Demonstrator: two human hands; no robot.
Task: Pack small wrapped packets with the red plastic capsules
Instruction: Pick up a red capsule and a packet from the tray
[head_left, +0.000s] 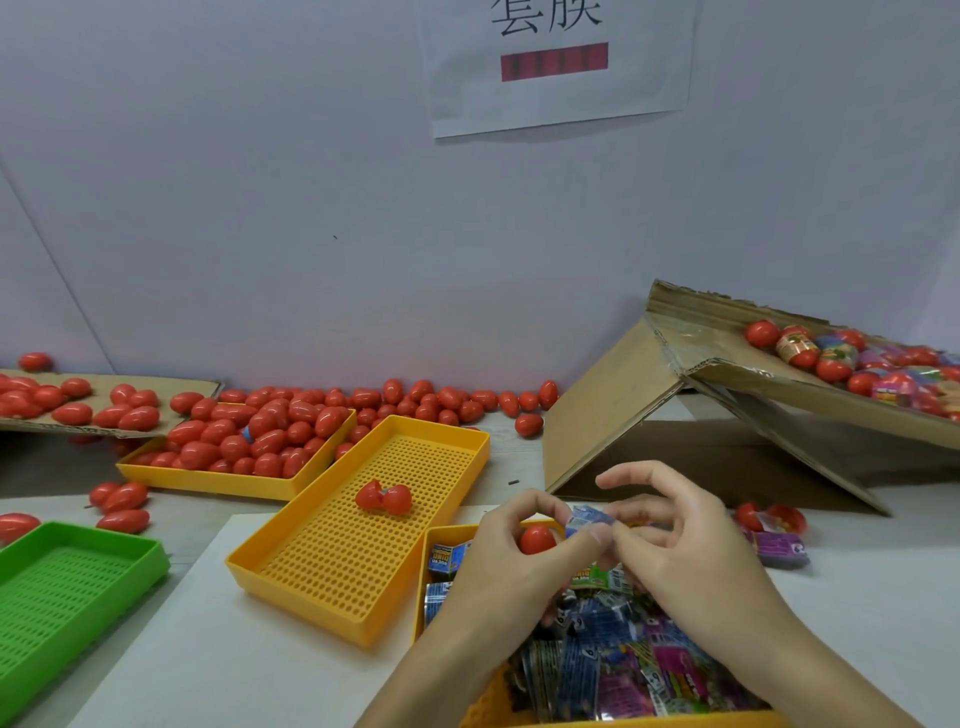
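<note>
Both hands meet over the packet tray (423, 613) at the near edge of the desk (857, 597). The left hand (498, 551) curls round a red capsule (536, 539), which sits in the hollow between thumb and fingers, while its thumb tip meets the right hand (680, 540) on a small blue packet (589, 519) — the two hands pinch it between them just right of the capsule, above the tray's far end. The right hand's other fingers are spread and bent above it. Under the wrists the packet tray is heaped with more wrapped packets (618, 660), blue, pink and green. Just left of it, touching its corner, lies an orange mesh tray (441, 431) holding a single opened capsule (383, 498), its two halves side by side. Beyond that one, further left, another orange tray (208, 480) is piled with closed capsules (260, 431), and more lie loose along the wall (260, 208). A green tray (150, 558) sits well to the left of the packet tray. To the right, a cardboard box (613, 415) leans tilted, capsules and bright wrapped ones spilling in its lid.
</note>
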